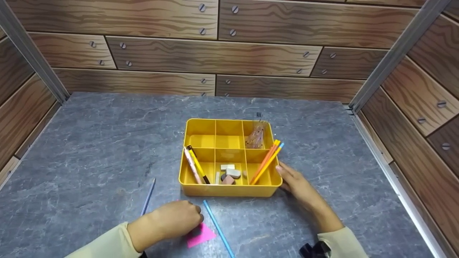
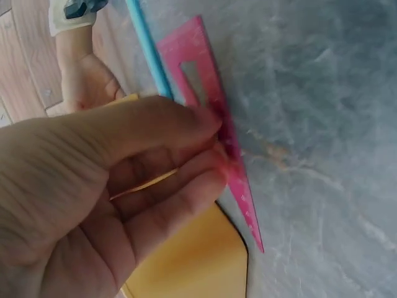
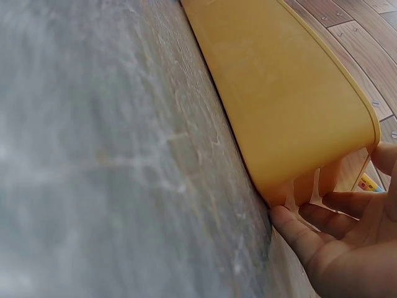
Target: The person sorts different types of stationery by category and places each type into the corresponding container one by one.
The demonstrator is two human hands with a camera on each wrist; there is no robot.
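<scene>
My left hand [image 1: 172, 219] pinches a pink set square [image 2: 186, 42] between thumb and fingertips, low over the grey tabletop; in the head view much of it is hidden under the hand. Just right of that hand lies a light blue pencil [image 1: 218, 229]. A dark blue pencil [image 1: 148, 196] rests to its left, partly covered by the wrist. My right hand [image 1: 299, 186] touches the right side of a yellow compartment tray [image 1: 229, 190], its fingers extended along the outer wall in the right wrist view.
Front compartments hold marker pens [image 1: 193, 165], several erasers [image 1: 233, 173] and orange and yellow pencils [image 1: 267, 163]. A clear patterned item [image 1: 256, 136] stands in the back right compartment. Wood-patterned walls [image 1: 215, 53] and metal posts [image 1: 391, 53] border the tabletop [image 1: 118, 143].
</scene>
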